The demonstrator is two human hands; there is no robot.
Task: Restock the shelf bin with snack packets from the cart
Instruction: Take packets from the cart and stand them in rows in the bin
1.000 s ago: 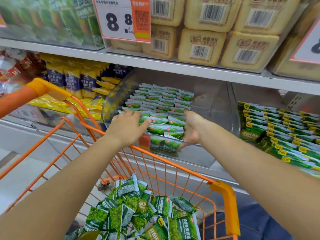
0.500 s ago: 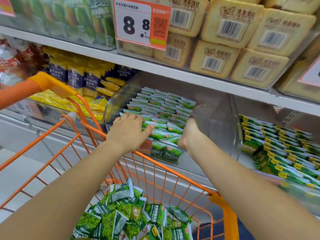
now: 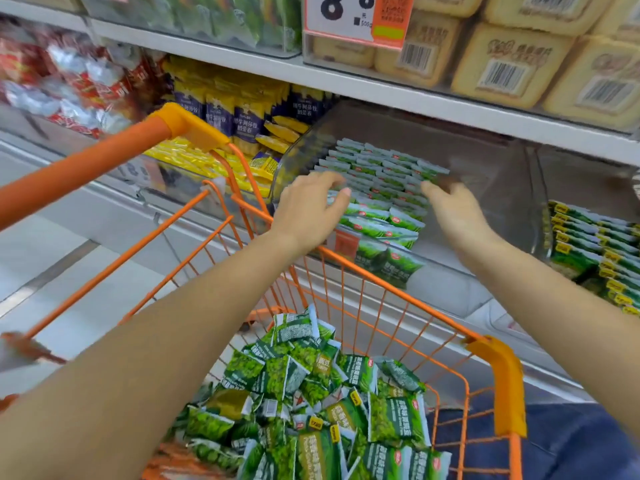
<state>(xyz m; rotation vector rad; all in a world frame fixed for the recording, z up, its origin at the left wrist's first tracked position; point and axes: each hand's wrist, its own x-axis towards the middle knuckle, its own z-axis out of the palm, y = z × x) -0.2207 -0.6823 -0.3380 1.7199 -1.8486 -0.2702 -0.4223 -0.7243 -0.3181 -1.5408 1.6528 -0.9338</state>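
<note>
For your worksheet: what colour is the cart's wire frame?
Orange, clearest in the head view: the cart.

Retail shop aisle, supermarket type. Metal shelf (image 3: pixel 381 90) holds clear bins (image 3: pixel 485 209) stacked with rows of packaged snacks, barcoded biscuit packs (image 3: pixel 505 64) on the far upper tier, and a hanging price tag (image 3: pixel 356 15) reading 8.8. Near, an orange wire shopping cart (image 3: pixel 381 289) holds loose green snack packets (image 3: pixel 346 403).

The cart (image 3: pixel 363 282) stands before the shelf, with loose snack packets (image 3: pixel 311 403) heaped in it. Behind its far rim sits the shelf bin (image 3: pixel 485 202), packets (image 3: pixel 377 188) in rows at its left. The left hand (image 3: pixel 306 211) and right hand (image 3: pixel 453 211) hover over those rows.
</note>
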